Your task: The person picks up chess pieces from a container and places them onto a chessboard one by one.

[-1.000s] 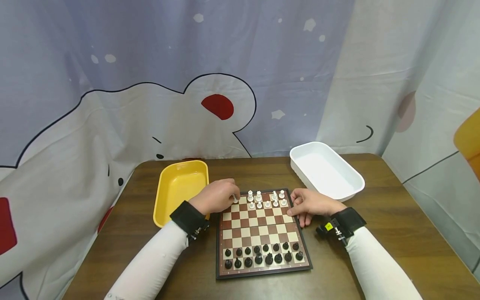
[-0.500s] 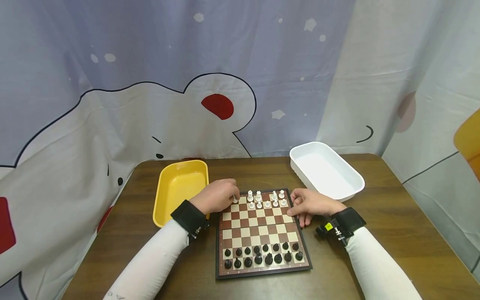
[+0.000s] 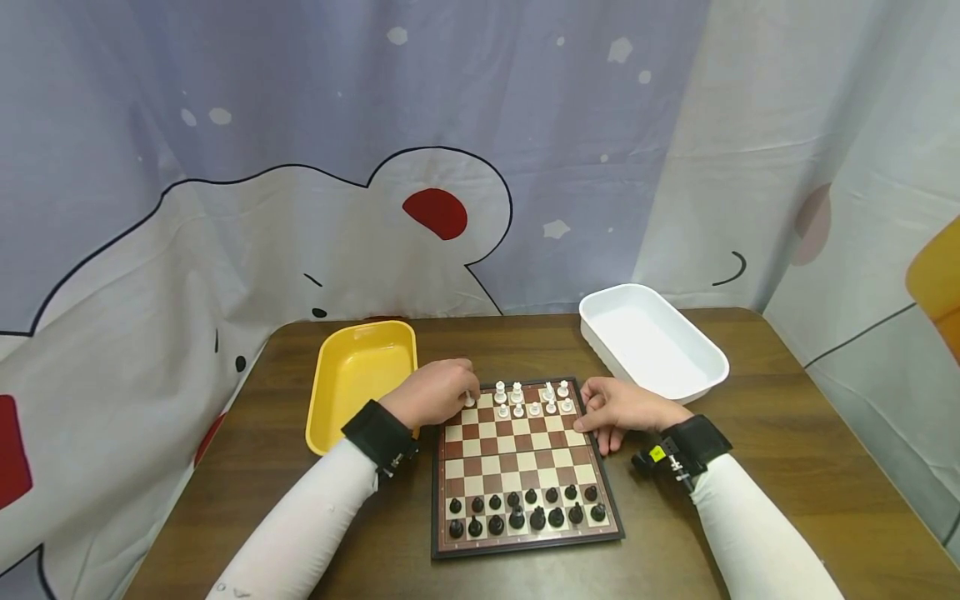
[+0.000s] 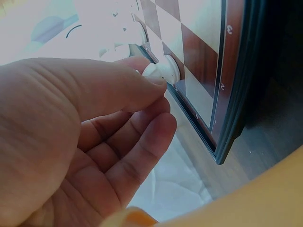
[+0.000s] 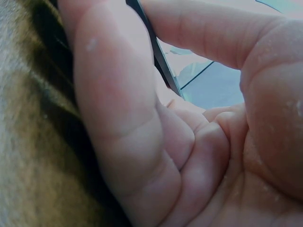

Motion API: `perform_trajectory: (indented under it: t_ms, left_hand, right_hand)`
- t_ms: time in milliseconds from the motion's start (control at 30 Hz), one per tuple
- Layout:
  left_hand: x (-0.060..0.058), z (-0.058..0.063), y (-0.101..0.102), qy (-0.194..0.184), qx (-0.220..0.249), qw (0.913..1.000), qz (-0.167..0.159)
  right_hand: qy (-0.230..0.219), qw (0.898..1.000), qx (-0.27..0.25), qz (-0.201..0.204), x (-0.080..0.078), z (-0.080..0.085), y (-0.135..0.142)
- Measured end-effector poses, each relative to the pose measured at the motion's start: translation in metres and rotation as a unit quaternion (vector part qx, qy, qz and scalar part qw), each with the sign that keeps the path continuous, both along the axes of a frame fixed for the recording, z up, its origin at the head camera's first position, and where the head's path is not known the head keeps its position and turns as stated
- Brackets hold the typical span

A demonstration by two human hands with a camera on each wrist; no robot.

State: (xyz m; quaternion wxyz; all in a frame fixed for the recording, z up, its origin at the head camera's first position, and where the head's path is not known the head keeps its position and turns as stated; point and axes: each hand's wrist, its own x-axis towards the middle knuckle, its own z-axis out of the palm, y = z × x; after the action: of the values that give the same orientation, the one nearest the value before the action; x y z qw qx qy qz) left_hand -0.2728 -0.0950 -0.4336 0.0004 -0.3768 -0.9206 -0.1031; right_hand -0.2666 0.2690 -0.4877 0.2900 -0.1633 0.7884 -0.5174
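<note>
My left hand (image 3: 429,395) pinches a white chess piece (image 4: 170,69) between thumb and fingertips at the far left corner of the chessboard (image 3: 512,461). The piece's round base faces the squares, and the fingers cover its upper part. On the opposite side, my right hand (image 3: 628,407) holds the board's right edge, thumb over the top and the other fingers curled beside and below the rim. Several white pieces (image 3: 517,393) stand along the far rows to the right of the pinched one. Black pieces (image 3: 517,517) fill the two near rows.
A yellow tray (image 3: 318,392) lies left of the board, beside my left wrist. Behind my right hand is a white tray (image 3: 697,385). All of it rests on a brown wooden table (image 3: 787,467), with a printed curtain (image 3: 540,158) hanging behind.
Hardly anything differs: the left hand and its white chess piece shift only very slightly at the far left corner. The right hand stays on the board's edge.
</note>
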Motion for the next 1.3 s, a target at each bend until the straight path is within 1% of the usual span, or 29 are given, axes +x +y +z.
perform_trajectory:
  t_ms: [200,300,467,567,667,767,933,1067,1167,1300]
  left_hand:
    - [-0.001,0.0,-0.002,-0.007,0.01,0.9999,-0.002]
    - [-0.001,0.002,-0.005,-0.008,0.009,0.9999,0.007]
    - [0.001,0.011,-0.008,-0.007,0.015,0.9995,0.026]
    - [0.003,0.016,-0.012,-0.008,0.026,0.9992,0.029]
    - [0.006,0.021,-0.018,-0.011,0.037,0.9986,0.036]
    - [0.006,0.027,-0.025,-0.006,0.044,0.9981,0.044]
    - [0.003,0.035,-0.045,-0.003,0.057,0.9955,0.075]
    - [-0.001,0.041,-0.066,-0.015,0.063,0.9919,0.109]
    - [-0.006,0.042,-0.083,-0.024,0.053,0.9901,0.127]
    - [-0.013,0.04,-0.101,-0.035,0.022,0.989,0.142]
  right_hand:
    - [0.001,1.0,0.001,-0.001,0.0,-0.001,0.0]
    - [-0.001,1.0,0.001,-0.004,-0.001,-0.002,0.0]
    - [0.0,1.0,0.005,-0.006,-0.001,-0.002,0.001]
    - [0.004,1.0,0.007,-0.004,0.0,-0.002,0.002]
    - [0.006,1.0,0.008,-0.001,-0.001,-0.002,0.002]
    - [0.007,1.0,0.006,0.001,-0.001,-0.002,0.002]
    - [0.004,1.0,0.004,0.0,0.0,-0.001,0.0]
    - [0.003,1.0,0.005,0.0,-0.001,0.0,-0.001]
    - [0.003,1.0,0.005,0.001,-0.001,0.0,-0.001]
    - [0.003,1.0,0.006,0.001,-0.002,-0.002,0.0]
